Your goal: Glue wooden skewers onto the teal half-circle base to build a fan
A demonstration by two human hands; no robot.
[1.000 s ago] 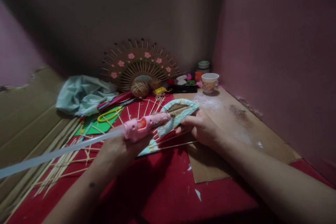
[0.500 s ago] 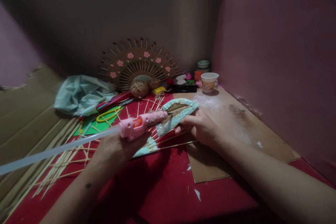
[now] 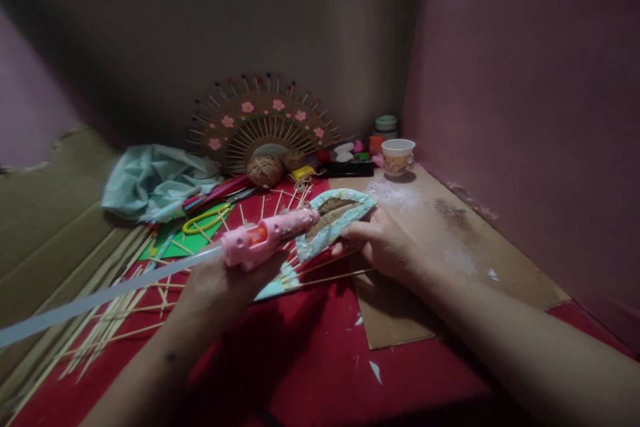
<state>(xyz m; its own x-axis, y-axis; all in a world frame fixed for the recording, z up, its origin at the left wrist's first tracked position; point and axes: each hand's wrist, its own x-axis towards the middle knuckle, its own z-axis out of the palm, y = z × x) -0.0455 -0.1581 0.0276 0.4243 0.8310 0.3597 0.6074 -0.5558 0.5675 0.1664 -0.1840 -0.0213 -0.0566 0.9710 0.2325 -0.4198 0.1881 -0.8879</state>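
Note:
My left hand (image 3: 220,287) is closed round the grip of a pink glue gun (image 3: 265,237), whose long clear glue stick (image 3: 100,295) juts out to the lower left. The gun's nozzle points at a half-round cardboard piece edged in pale blue cloth (image 3: 334,215). My right hand (image 3: 384,241) pinches the right edge of that piece and holds it tilted above thin bamboo sticks (image 3: 320,267) fanned out on the red cloth (image 3: 310,360).
A finished stick fan with pink flowers (image 3: 263,121) leans on the back wall. Before it lie a twine ball (image 3: 265,169), yellow-handled scissors (image 3: 207,219), pale blue cloth (image 3: 150,181), a paper cup (image 3: 399,155) and small jars. A cardboard sheet (image 3: 450,247) lies at right; loose sticks (image 3: 100,327) at left.
The glue gun has slid a little to the left and down with my left hand. My right hand and the cloth-edged piece have stayed almost where they were.

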